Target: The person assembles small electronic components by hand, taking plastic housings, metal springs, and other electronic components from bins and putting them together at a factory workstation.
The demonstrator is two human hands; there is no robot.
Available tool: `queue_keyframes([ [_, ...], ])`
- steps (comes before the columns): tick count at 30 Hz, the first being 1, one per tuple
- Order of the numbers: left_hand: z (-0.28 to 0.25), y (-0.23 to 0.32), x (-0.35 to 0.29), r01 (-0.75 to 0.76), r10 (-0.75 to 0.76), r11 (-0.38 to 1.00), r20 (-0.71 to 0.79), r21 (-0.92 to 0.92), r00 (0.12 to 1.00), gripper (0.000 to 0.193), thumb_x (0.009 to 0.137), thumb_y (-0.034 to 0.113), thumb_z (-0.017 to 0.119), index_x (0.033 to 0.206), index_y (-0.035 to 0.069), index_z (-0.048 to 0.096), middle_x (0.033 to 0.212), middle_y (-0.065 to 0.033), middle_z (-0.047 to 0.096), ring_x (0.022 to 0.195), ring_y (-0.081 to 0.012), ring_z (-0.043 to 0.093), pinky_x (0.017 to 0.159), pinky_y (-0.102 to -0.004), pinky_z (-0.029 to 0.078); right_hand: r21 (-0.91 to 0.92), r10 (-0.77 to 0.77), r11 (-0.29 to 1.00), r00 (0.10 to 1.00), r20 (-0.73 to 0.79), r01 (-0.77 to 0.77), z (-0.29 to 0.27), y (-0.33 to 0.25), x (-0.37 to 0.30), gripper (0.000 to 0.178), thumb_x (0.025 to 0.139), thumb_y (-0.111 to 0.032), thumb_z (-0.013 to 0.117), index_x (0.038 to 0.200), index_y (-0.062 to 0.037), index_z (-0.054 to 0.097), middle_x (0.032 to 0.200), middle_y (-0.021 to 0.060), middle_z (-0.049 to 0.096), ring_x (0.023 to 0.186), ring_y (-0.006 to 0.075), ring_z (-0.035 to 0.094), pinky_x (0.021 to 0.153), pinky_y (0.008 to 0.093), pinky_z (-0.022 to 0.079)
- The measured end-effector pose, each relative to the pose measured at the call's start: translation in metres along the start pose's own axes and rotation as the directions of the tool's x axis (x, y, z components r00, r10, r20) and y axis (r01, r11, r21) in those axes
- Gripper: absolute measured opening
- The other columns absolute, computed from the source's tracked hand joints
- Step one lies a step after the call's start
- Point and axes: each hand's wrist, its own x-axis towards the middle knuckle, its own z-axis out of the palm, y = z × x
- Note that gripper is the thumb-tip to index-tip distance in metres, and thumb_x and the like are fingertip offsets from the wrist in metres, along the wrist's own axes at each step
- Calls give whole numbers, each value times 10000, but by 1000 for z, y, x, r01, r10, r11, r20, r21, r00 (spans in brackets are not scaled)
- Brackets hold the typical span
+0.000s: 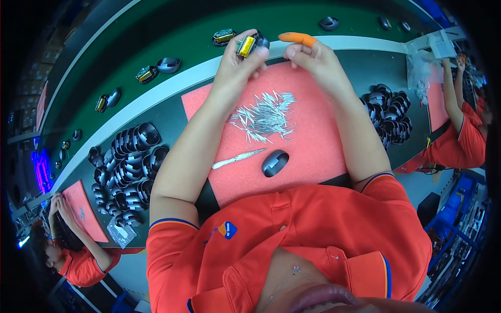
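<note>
I see left hand [236, 61] gripping a black-shelled, yellow-blocked electronic assembly [246, 46], probably light, fragile: hold edges; right hand [319, 58] unclear.

View: head, fisheye, upright | Mount: on the person's head, left unit of a side-by-side pair | Facing: down and forward, past the red shirt [323, 224] at lower centre, over the counter [169, 107] | Range: shirt nearest; left hand [239, 60] and right hand [315, 58] farther, upper centre | Rim: edges curved, corners black
</note>
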Motion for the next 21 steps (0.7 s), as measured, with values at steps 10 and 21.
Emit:
queue_keyframes([
  [10,3,3,-10,-13,-6,973,82,232,997,569,808,109,732,1291,36,439,1039,-68,571,841,-73,548,680,-207,471,-371,-461,838,883,-91,399,22,-11,-7,152,860,-105,629,988,-30,663,1166,83,608,1100,178,555,928,299,430],
  [21,-1,13,-15,2,-13,984,59,177,998,535,794,124,746,1249,34,479,961,-42,583,716,-69,538,608,-198,465,-445,-546,769,833,-86,458,35,-13,-5,176,836,-90,651,995,-22,683,1161,84,595,1096,201,554,920,309,444],
])
